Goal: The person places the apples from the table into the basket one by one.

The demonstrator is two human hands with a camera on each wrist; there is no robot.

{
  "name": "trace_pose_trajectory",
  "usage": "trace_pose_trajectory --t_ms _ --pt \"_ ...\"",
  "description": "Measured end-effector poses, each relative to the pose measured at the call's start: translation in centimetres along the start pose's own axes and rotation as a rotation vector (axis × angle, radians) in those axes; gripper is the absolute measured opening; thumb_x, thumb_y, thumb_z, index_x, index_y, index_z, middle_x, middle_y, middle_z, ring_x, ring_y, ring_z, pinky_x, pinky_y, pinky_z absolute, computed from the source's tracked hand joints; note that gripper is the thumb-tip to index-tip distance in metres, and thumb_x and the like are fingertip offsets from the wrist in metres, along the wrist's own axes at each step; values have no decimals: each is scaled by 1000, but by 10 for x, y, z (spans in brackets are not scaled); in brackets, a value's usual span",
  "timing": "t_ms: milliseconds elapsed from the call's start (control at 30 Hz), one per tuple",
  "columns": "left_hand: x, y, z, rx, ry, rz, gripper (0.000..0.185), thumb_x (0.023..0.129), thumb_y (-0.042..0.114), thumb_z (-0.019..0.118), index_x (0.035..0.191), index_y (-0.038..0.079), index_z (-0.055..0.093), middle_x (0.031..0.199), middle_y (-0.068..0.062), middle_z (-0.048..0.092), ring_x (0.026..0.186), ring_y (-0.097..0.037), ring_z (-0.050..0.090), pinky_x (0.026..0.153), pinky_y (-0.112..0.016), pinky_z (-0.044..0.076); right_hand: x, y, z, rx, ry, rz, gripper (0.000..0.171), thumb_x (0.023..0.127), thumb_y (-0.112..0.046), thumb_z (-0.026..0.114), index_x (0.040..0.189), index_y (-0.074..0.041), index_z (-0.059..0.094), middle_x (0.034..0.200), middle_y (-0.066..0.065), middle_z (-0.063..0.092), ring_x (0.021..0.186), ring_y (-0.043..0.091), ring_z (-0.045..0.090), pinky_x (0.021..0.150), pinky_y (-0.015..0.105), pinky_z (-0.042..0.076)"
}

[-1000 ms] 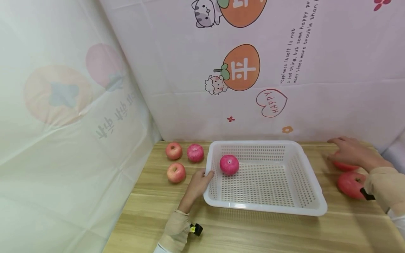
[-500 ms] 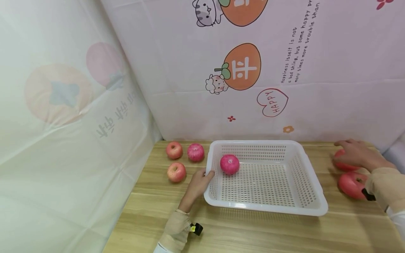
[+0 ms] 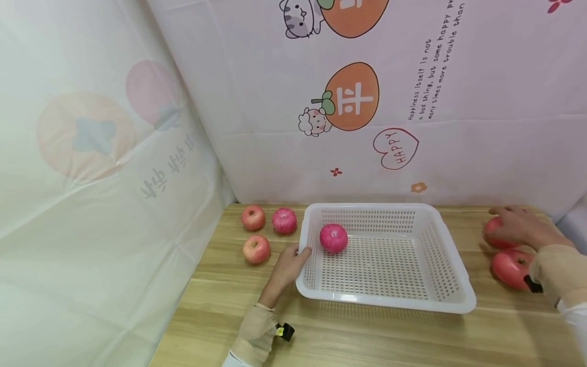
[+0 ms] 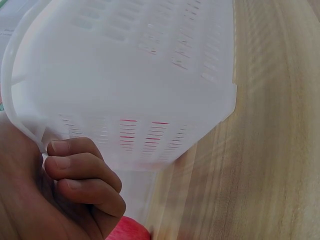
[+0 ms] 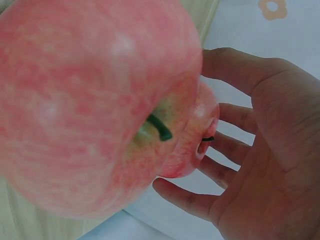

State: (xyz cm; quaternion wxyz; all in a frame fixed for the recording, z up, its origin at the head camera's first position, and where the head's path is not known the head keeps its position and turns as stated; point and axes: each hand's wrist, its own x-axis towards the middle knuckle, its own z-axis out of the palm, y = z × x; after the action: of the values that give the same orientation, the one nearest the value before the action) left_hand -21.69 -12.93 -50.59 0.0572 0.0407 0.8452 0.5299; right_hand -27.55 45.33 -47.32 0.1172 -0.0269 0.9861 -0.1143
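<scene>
Head view: my left hand [image 3: 288, 266] is gripping the near-left rim of the basket [image 3: 451, 300], fingers curled, steadying it. My right hand [image 3: 520, 229] is cupping the far apple [image 3: 496, 232] at far right, fingers spread loose, not yet clamped; another apple [image 3: 510, 267] is sitting just nearer.

Three apples sit on the wooden table [image 3: 367, 336] at the far left corner: a pale red apple [image 3: 253, 217] at the back, a pink apple [image 3: 284, 220] just beside it, and a third apple [image 3: 256, 249] nearer the front. A printed sheet [image 3: 321, 102] with cartoon fruit, a cat, a heart reading "HAPPY" and lines of text hangs behind the table; a pale sheet [image 3: 91, 153] drapes the left side.
</scene>
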Motion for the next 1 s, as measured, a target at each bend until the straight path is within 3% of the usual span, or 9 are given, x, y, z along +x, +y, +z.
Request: trace_pose_trajectory --t_ms 267,633,1000 --pt "0 -1 0 -1 -1 -4 41 108 34 55 125 2 73 98 -15 78 78 -17 74 66 -32 62 0 2 4 -8 61 -88 78 89 -32 69 136 25 42 131 57 36 114 80 38 93 86 39" --pt "0 -1 0 -5 -8 1 41 108 34 55 126 0 72 97 -14 78 76 -16 74 65 -32 62 2 10 9 -4 79 -96 80 84 -30 75 134 23 43 128 57 40 109 76 43 89 81 43" --pt "0 0 1 -1 7 -2 40 107 33 55 120 0 74 95 -15 78 75 -16 73 64 -30 61 5 19 11 -8 129 -117 76 83 -32 81 129 19 49 118 50 53 104 67 54 86 74 47"
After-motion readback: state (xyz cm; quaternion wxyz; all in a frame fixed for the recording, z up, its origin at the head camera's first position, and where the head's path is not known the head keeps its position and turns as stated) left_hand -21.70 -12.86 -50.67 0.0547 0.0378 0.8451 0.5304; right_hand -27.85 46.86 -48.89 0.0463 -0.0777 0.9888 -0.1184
